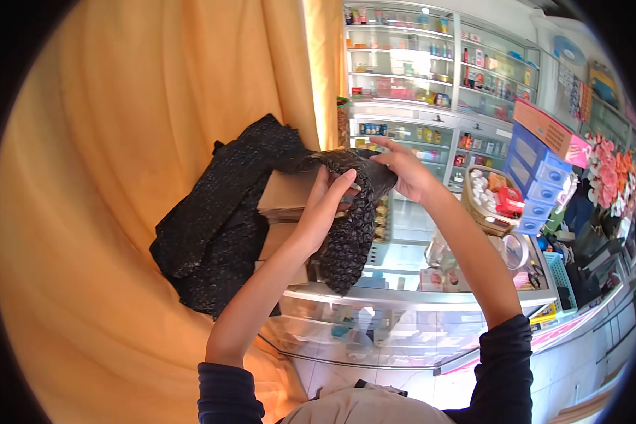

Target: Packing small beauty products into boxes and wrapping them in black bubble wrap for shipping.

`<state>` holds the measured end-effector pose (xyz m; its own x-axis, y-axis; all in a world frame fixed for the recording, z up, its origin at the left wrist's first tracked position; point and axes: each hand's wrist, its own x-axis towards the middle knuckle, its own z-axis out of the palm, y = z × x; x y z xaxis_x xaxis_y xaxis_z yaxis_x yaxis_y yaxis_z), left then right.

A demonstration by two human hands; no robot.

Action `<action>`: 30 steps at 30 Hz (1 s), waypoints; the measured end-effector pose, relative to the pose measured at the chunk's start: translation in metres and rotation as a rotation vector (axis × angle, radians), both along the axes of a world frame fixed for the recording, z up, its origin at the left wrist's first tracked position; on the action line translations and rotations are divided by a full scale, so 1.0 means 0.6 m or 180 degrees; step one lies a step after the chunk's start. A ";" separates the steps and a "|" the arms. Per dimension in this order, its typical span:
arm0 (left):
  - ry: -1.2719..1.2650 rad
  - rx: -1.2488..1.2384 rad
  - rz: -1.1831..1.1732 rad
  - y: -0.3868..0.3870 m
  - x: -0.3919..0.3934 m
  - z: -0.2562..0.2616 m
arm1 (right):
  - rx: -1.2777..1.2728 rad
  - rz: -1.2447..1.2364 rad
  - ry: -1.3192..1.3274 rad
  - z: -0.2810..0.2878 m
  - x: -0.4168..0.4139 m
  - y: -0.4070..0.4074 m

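Black bubble wrap (217, 217) lies in a large crumpled heap on the left end of a glass display counter, against the curtain. Several brown cardboard boxes (286, 192) show between its folds. My left hand (323, 212) reaches over the boxes and grips a fold of the wrap, its thumb on top and its other fingers partly hidden. Farther right, my right hand (403, 169) pinches the far edge of the same wrap, with the index finger raised. Part of the wrap hangs down between the boxes and the counter's glass.
A yellow-orange curtain (138, 106) fills the left side. On the glass counter's right stand a wicker basket (490, 225) of small goods, blue plastic drawers (538, 169) and a roll of tape (515, 250). Glass shelves (403, 74) with small products rise behind.
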<state>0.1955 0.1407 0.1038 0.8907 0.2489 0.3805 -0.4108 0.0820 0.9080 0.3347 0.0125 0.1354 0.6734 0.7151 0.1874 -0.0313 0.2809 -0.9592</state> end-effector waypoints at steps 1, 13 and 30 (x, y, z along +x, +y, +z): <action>0.0004 0.0006 -0.0044 -0.019 0.011 0.001 | -0.0088 -0.0023 -0.0109 -0.005 0.002 -0.020; -0.0285 0.0815 0.0160 -0.200 0.125 -0.071 | -0.0749 -0.1882 -0.2956 -0.070 0.019 -0.215; 0.0301 0.1714 -0.0533 -0.216 0.204 -0.155 | -0.2353 -0.1140 -0.3526 -0.118 0.129 -0.195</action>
